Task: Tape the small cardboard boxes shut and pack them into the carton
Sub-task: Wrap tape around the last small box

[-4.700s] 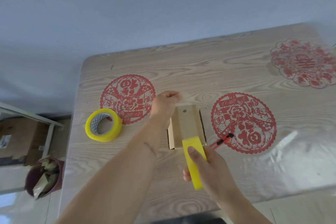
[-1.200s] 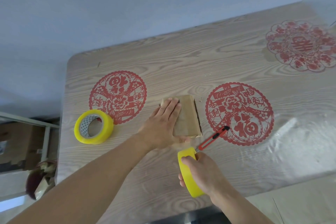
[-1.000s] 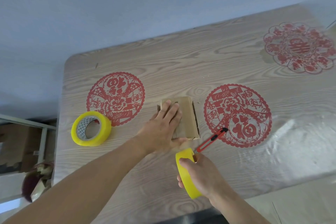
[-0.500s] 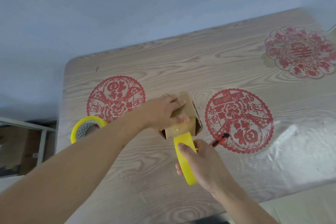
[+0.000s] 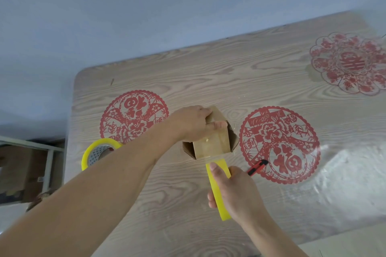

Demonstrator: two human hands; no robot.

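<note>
Cardboard box (image 5: 211,142) in left grip (image 5: 192,124) — tape roll (image 5: 219,192) in right (image 5: 236,192).

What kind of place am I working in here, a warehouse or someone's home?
Most likely a home, not a warehouse. The wood-grain table carries red paper-cut decorations under a clear plastic cover, and stands against a plain wall. A spare roll of yellow tape lies on it.
</note>
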